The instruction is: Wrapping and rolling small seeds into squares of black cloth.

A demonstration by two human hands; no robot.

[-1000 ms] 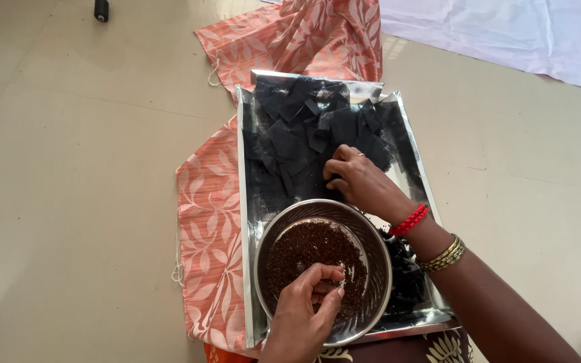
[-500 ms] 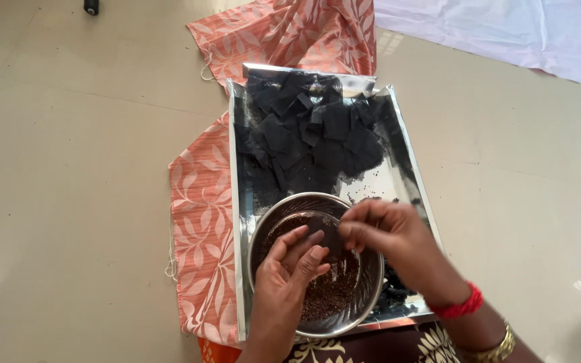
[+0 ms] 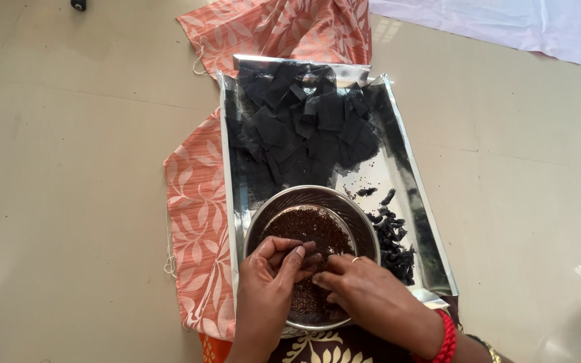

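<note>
Head view, looking straight down at a pale tiled floor (image 3: pixel 68 202). Farthest left lies an orange cloth with a white leaf print (image 3: pixel 196 222), spread flat under a shiny rectangular metal tray (image 3: pixel 432 249) and bunched up beyond the tray's far end.

Next comes the left hand (image 3: pixel 270 275), reaching into a round steel bowl (image 3: pixel 364 225) that sits at the near end of the tray. Its fingers are curled and drawn together, tips meeting those of the other hand over the bowl's contents; something small seems pinched between them, though what exactly I cannot tell. The bowl holds a dark reddish-brown granular mix (image 3: pixel 307 228), coarse and crumbly, heaped in the middle and not quite reaching the rim.

The right hand (image 3: pixel 364 292) sits just beside the left, also inside the bowl, fingers bent and pressed together toward the left hand's fingertips. A ring shows on one finger, and a red beaded bangle (image 3: pixel 446 339) circles the wrist (a gold-coloured one peeks out behind it at the frame edge).

Beyond the bowl, the far half of the tray is covered by a loose pile of black square pieces (image 3: pixel 304 128), overlapping at all angles. To the right of the bowl, on the tray floor, lies a small heap of black rolled bits (image 3: pixel 395 245). Top right, a pale lilac sheet (image 3: pixel 506 23) lies on the floor.
</note>
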